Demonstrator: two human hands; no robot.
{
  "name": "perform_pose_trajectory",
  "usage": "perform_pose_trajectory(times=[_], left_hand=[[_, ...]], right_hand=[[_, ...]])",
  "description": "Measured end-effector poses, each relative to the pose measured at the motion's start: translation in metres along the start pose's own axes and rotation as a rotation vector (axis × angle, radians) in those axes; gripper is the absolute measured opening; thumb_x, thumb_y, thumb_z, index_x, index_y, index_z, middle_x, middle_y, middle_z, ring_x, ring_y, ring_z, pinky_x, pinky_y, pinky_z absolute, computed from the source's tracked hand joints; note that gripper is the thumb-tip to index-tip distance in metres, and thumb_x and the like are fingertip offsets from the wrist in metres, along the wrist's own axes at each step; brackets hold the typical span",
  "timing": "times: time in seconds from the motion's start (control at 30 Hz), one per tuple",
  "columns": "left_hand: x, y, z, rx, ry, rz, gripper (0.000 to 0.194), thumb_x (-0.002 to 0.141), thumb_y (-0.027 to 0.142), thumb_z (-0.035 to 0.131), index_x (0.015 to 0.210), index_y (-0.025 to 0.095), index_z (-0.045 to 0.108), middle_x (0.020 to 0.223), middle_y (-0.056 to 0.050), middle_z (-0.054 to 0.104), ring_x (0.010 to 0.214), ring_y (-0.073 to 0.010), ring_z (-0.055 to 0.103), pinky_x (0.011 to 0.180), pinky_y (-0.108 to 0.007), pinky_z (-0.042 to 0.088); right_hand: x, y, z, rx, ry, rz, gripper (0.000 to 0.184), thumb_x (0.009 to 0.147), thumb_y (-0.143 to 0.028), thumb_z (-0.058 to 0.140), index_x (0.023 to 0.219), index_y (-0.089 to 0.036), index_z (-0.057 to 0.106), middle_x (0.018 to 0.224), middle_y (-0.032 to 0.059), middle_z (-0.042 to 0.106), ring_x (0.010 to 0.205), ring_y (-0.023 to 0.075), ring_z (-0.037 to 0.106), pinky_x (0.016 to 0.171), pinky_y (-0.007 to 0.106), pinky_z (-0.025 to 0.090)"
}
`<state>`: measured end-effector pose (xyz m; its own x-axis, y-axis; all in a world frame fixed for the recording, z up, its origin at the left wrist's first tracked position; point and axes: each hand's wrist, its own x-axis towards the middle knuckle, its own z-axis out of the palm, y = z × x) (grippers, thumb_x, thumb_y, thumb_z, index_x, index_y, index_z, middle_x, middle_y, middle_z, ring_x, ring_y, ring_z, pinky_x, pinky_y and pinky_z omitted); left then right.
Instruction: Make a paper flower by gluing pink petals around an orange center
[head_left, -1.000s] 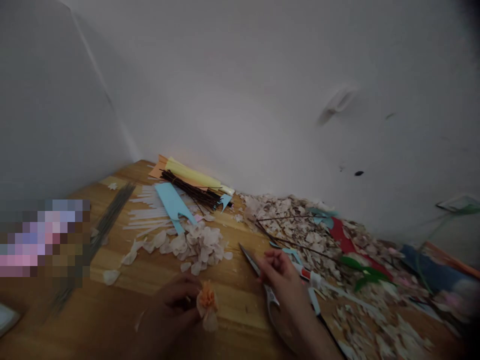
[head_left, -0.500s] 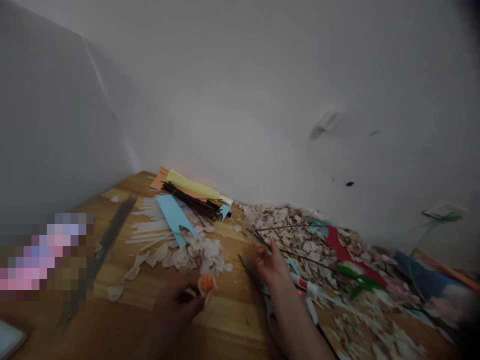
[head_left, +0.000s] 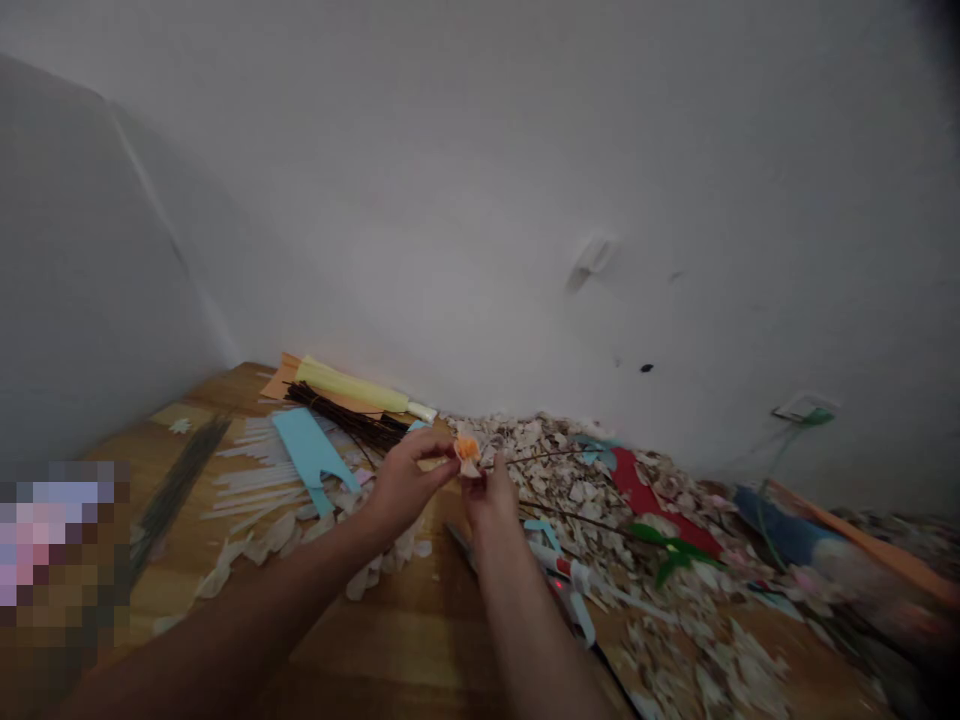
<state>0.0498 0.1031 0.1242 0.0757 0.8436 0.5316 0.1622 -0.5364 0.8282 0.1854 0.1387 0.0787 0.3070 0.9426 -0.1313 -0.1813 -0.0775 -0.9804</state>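
Where the table [head_left: 345,655] meets the wall [head_left: 375,200], a yellow roll [head_left: 349,383] and a bundle of dark stems [head_left: 341,412] lie close to the back edge, while plain wood shows below and between our forearms. A broad heap of loose scraps [head_left: 570,490] crowds our right side; on the left, a blue paper piece [head_left: 304,445] lies across pale sticks [head_left: 251,470]. We have a small orange-centred flower [head_left: 469,453] raised in front of the heap's left end. On our left hand [head_left: 412,475] the thumb and forefinger nearly meet, pinching the flower's left side; the fingers of our right hand [head_left: 491,495] come up under it and seem to touch its base, though we cannot tell how tightly they close. Our left forearm hides some of the pale petals [head_left: 262,540]; our right one covers much of the scissors [head_left: 459,545], leaving a blade showing beside it. At the left edge, a pixelated patch [head_left: 56,540] is unreadable, and the lower right corner is dim and blurred.
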Motion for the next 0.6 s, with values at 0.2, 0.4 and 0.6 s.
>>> perform_pose_trajectory(times=[0.2, 0.4, 0.6], left_hand=[[0.025, -0.009, -0.003, 0.073, -0.024, 0.028, 0.007, 0.072, 0.017, 0.059, 0.068, 0.018, 0.065, 0.075, -0.003, 0.065, 0.077, -0.0168, 0.058, 0.075, -0.027, 0.043], [0.027, -0.024, 0.016, 0.153, -0.185, 0.046, 0.006, 0.07, 0.015, 0.063, 0.068, 0.019, 0.067, 0.08, -0.003, 0.069, 0.084, -0.0186, 0.06, 0.08, -0.03, 0.043], [0.032, -0.024, 0.045, 0.228, -0.419, 0.045, 0.011, 0.068, 0.016, 0.07, 0.06, 0.019, 0.065, 0.087, -0.003, 0.072, 0.099, -0.0212, 0.058, 0.101, -0.041, 0.031]], right_hand=[[-0.036, -0.109, -0.064, -0.121, -0.13, 0.066, 0.012, 0.08, -0.03, 0.061, 0.075, -0.019, 0.059, 0.059, -0.0069, 0.054, 0.045, 0.0057, 0.047, 0.041, 0.016, 0.037], [-0.016, -0.141, -0.177, -0.55, -0.128, 0.2, 0.024, 0.064, -0.034, 0.075, 0.077, -0.019, 0.062, 0.057, 0.0005, 0.063, 0.043, 0.0085, 0.049, 0.037, 0.018, 0.032], [0.015, -0.066, -0.222, -0.633, -0.048, 0.45, 0.051, 0.067, -0.032, 0.071, 0.11, -0.019, 0.046, 0.055, 0.0049, 0.067, 0.036, 0.0129, 0.052, 0.036, 0.021, 0.035]])
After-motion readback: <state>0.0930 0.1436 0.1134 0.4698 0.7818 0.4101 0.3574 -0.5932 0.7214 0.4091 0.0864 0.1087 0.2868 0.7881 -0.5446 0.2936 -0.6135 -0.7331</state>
